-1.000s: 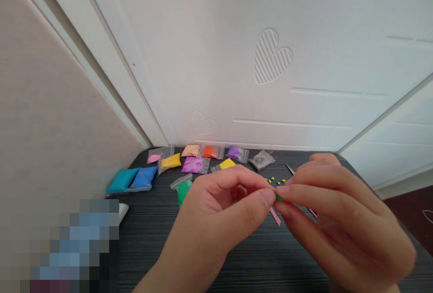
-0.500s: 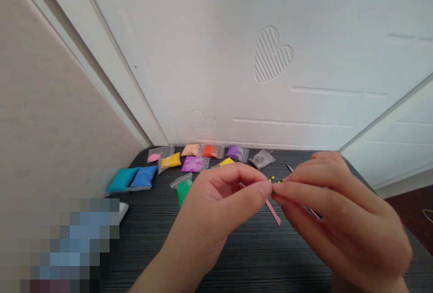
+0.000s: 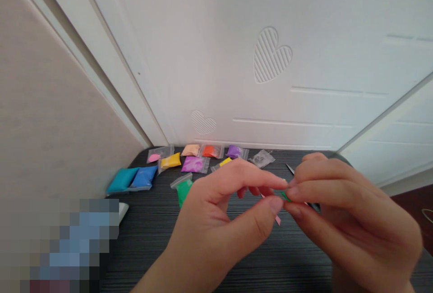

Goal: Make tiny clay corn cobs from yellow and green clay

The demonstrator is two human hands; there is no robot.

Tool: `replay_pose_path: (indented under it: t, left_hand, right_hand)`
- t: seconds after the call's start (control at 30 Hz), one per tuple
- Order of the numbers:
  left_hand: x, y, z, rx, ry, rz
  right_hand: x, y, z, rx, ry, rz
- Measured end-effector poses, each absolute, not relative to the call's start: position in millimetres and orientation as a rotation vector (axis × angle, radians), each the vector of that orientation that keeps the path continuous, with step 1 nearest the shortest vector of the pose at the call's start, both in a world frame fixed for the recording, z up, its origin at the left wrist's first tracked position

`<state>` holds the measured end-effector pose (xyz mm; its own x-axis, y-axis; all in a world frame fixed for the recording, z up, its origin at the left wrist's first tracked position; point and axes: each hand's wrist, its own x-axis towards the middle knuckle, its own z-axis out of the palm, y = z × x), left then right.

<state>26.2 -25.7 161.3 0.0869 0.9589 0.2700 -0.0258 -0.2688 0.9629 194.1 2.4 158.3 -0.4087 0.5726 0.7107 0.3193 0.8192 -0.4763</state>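
Between the thumb and fingertips of my right hand (image 3: 355,216) is a small piece of green clay (image 3: 286,196). My left hand (image 3: 230,207) is beside it, thumb and index finger spread apart, the index tip close to or touching the right fingertips. Behind the hands, a flat pink strip (image 3: 278,221) lies partly covered on the table. A pointed metal tool (image 3: 290,168) shows only its tip past my right hand. The tiny yellow and green bits on the table are now almost wholly covered by my fingers.
On the dark table (image 3: 203,239), a bag of green clay (image 3: 183,190) lies left of my hands. Blue (image 3: 145,177) and teal packs (image 3: 123,180) lie at the left edge. Several other colored bags, including a purple one (image 3: 234,152), line the back before a white panel (image 3: 219,58).
My left thumb and index finger have parted from their pinch. Both hands have shifted slightly right since half a second ago, the green piece staying in my right fingers.
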Motion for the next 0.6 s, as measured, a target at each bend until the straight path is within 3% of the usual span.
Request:
replay_pose_path:
  t: [0.6]
  left_hand:
    - [25.9, -26.3, 155.8, 1.520, 0.938, 1.356]
  right_hand:
    - [188.7, -0.4, 154.5, -0.582, -1.853, 0.700]
